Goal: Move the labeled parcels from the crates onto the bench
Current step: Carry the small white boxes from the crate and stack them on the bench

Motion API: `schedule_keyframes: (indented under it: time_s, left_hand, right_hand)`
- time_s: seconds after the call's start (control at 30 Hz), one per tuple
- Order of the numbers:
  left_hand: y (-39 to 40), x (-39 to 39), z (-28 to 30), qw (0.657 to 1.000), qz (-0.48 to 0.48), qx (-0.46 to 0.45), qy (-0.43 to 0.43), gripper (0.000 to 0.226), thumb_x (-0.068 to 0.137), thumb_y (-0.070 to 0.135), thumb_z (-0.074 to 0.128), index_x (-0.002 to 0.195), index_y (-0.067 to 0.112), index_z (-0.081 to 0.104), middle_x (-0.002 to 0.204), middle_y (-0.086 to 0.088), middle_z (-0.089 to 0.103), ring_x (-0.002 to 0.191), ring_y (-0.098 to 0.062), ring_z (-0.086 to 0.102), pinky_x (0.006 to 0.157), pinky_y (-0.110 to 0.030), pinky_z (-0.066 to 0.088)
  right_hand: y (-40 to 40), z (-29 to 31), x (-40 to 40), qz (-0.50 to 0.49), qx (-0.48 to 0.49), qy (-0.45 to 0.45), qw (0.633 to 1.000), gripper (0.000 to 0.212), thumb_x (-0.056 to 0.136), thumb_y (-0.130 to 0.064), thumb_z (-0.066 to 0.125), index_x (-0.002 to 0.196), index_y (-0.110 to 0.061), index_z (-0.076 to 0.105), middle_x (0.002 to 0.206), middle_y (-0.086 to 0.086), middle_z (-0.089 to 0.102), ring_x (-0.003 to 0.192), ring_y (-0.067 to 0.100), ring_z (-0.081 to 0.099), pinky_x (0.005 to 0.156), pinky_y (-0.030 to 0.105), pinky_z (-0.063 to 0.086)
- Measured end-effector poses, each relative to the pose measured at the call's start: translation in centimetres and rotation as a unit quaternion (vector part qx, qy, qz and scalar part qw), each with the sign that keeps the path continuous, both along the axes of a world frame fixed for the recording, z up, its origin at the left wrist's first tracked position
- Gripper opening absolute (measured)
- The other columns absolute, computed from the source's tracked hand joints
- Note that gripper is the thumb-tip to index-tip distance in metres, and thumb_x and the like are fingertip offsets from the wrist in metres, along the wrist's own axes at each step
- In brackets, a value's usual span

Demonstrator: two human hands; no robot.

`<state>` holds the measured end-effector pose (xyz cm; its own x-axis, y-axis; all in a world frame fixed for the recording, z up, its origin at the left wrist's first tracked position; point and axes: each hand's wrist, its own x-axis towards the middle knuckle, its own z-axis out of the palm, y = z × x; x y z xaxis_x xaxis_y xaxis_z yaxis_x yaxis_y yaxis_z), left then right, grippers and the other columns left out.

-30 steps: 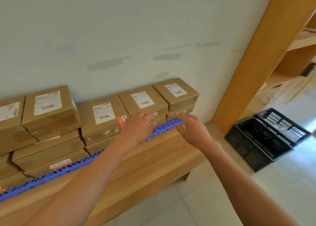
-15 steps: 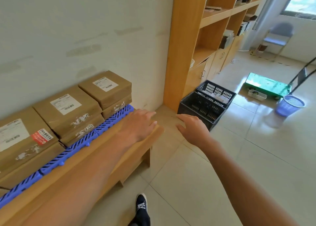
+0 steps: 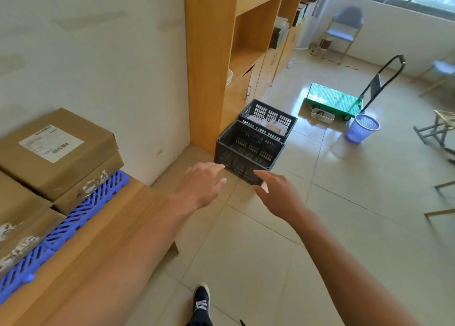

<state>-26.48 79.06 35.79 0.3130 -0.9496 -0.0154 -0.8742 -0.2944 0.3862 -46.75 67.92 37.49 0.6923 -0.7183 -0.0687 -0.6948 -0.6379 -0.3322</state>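
Brown labeled parcels (image 3: 56, 150) lie stacked on a blue plastic pallet (image 3: 81, 217) on the wooden bench (image 3: 118, 229) at the left, against the wall. Two black crates stand on the floor beside the shelf unit: the near crate (image 3: 246, 153) looks bare inside, and the far crate (image 3: 269, 115) holds some white and pale parcels. My left hand (image 3: 200, 186) and my right hand (image 3: 280, 196) are stretched out over the floor in front of the near crate, fingers relaxed, holding nothing.
A tall wooden shelf unit (image 3: 211, 62) rises behind the crates. A green platform trolley (image 3: 333, 101) and a purple wastebasket (image 3: 362, 128) stand further off on the tiled floor. Chairs and metal frames line the right side. My shoe (image 3: 202, 303) shows at the bottom.
My view has swung right from the parcels on the bench toward the crates. Both hands have left the bench and now reach out over the floor, still holding nothing.
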Motion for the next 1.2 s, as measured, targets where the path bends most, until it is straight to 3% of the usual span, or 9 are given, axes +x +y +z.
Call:
schedule_keyframes:
  time_s: [0.6,0.9,1.2]
  left_hand:
    - [-31.8,-8.6,-0.9,0.984,-0.178,0.007,-0.013,0.048,0.101,0.047,0.053,0.145,0.027,0.052,0.140,0.002,0.061,0.127,-0.019,0.054,0.107,-0.047,0.042]
    - [-45.8,-13.4,-0.3,0.984,-0.173,0.020,-0.035,0.050,0.101,0.047,0.052,0.147,0.027,0.050,0.143,0.002,0.059,0.129,-0.021,0.053,0.107,-0.048,0.042]
    - [-57.3,-11.0,-2.4,0.991,-0.127,0.040,-0.018,0.051,0.101,0.049,0.051,0.147,0.027,0.050,0.144,0.002,0.058,0.131,-0.022,0.053,0.107,-0.049,0.043]
  right_hand:
    - [-24.4,-2.1,-11.6,-0.169,0.046,-0.018,0.984,0.048,0.103,-0.035,0.055,0.148,-0.019,0.050,0.149,-0.001,0.054,0.138,0.021,0.048,0.114,0.040,0.039]
    - [-39.4,-2.5,-14.7,-0.155,0.056,-0.043,0.985,0.044,0.101,-0.033,0.057,0.143,-0.019,0.056,0.143,0.000,0.059,0.134,0.022,0.052,0.111,0.039,0.041]
    - [-52.5,-3.8,-12.0,-0.115,0.069,-0.027,0.991,0.043,0.102,-0.033,0.056,0.143,-0.018,0.056,0.143,0.001,0.059,0.132,0.022,0.053,0.109,0.038,0.043]
